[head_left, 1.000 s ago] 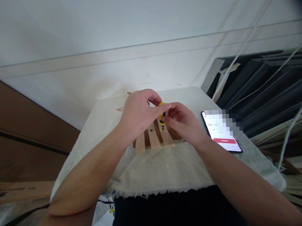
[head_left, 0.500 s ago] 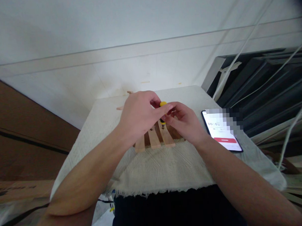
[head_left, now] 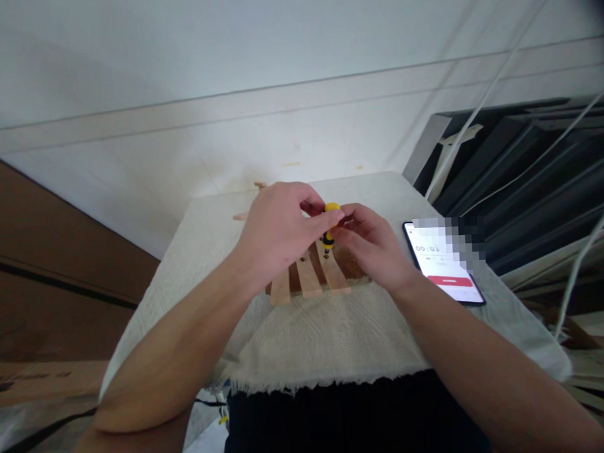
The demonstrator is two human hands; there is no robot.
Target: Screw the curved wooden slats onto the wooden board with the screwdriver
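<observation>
Both hands (head_left: 282,231) (head_left: 370,247) pinching yellow screwdriver (head_left: 328,225) over slats (head_left: 309,276); phone (head_left: 446,263) reads "00:05".

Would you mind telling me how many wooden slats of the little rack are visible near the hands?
3 clearly show: the left slat, the middle slat and the right slat, side by side on the cloth. More may be hidden beneath the right hand and left hand.
</observation>
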